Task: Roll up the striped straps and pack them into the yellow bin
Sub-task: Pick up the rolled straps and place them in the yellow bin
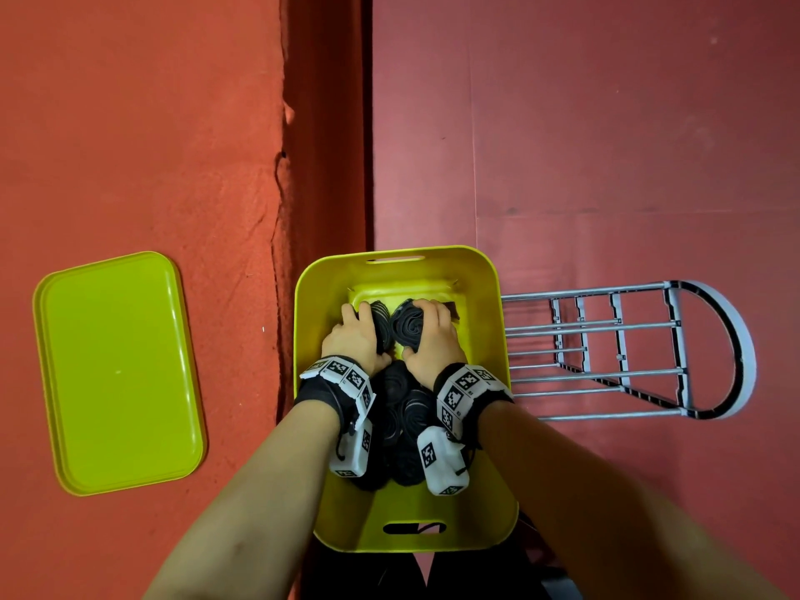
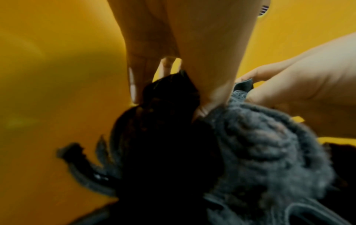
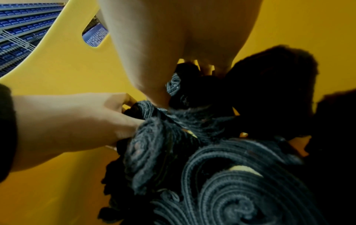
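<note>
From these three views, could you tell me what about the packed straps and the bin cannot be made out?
- Head view: the rolls nearer the person in the yellow bin are hidden under both wrist cameras; no count possible.
- Head view: the left hand covers most of its rolled strap.
- Left wrist view: that roll is a dark blur, stripes unreadable.
- Right wrist view: the right hand hides its rolled strap's far side.
</note>
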